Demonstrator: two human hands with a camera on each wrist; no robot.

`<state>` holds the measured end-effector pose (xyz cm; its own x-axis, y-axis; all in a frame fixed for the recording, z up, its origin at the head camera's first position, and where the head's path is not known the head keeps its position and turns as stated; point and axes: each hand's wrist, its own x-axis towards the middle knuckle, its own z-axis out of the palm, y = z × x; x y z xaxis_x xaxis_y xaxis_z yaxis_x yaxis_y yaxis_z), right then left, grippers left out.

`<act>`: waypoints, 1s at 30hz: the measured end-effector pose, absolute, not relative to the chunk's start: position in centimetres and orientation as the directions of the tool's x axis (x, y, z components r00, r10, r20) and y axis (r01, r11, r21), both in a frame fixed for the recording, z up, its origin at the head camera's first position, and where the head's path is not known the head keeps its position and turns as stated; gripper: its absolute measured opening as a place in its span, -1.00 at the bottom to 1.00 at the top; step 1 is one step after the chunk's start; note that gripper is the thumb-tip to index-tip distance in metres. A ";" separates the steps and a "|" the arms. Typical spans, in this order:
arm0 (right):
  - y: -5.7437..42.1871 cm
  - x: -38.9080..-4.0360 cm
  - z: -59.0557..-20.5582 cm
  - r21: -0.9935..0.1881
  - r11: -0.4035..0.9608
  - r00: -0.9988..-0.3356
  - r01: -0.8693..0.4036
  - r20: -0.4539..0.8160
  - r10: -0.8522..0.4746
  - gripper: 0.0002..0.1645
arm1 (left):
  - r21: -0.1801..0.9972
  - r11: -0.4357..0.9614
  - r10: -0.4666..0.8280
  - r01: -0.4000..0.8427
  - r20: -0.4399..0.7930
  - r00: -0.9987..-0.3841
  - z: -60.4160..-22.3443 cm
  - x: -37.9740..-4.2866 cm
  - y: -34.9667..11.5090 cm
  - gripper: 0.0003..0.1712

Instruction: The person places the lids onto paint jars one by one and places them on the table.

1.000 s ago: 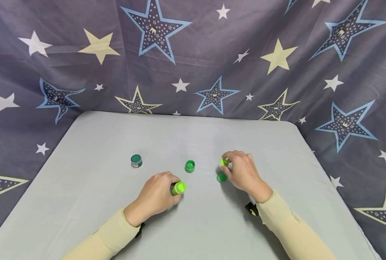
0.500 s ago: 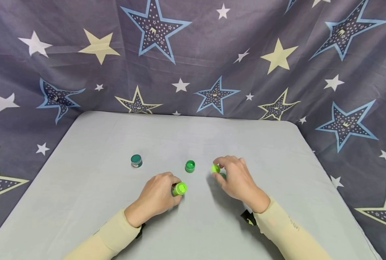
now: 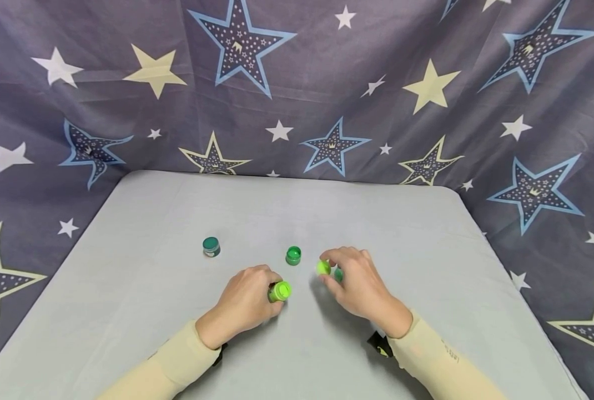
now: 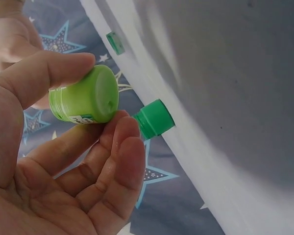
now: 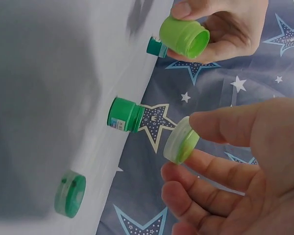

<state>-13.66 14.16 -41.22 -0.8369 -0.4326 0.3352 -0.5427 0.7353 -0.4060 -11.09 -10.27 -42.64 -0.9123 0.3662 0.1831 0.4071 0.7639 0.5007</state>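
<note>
My left hand (image 3: 244, 294) grips a small light green paint jar (image 3: 280, 291), lidless and tilted with its mouth towards the right. In the right wrist view that jar (image 5: 183, 39) shows its open rim. Between thumb and fingers, my right hand (image 3: 359, 280) pinches a light green lid (image 3: 323, 268); its clear rim and green smear show on the lid (image 5: 180, 142) in the right wrist view. Beyond and between the hands stands an open green paint jar (image 3: 293, 255). Its green lid (image 5: 70, 194) lies on the table, partly hidden behind my right fingers in the head view.
A closed teal paint jar (image 3: 211, 246) stands further left on the light grey table (image 3: 177, 205). Behind and at both sides of the table hangs a dark star-patterned cloth (image 3: 302, 66).
My right hand has moved left and nearer to me with the light green lid, now passing over the green lid's left side. The left hand with its jar has barely shifted.
</note>
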 end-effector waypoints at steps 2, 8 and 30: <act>14.0 -13.5 -41.2 -0.415 0.723 -0.831 -0.552 0.341 -0.439 -0.64 | 0.499 0.764 0.368 0.410 0.185 -0.911 -42.6 -11.1 -10.2 -0.77; 13.6 -13.1 -41.3 -0.423 0.699 -0.816 -0.577 0.341 -0.467 -0.66 | 0.495 0.767 0.376 0.409 0.170 -0.911 -42.5 -11.1 -10.0 -0.77; 12.5 -12.0 -42.1 -0.481 0.583 -0.753 -0.655 0.352 -0.555 -0.73 | 0.484 0.756 0.411 0.441 0.174 -0.895 -42.7 -11.1 -9.3 -0.72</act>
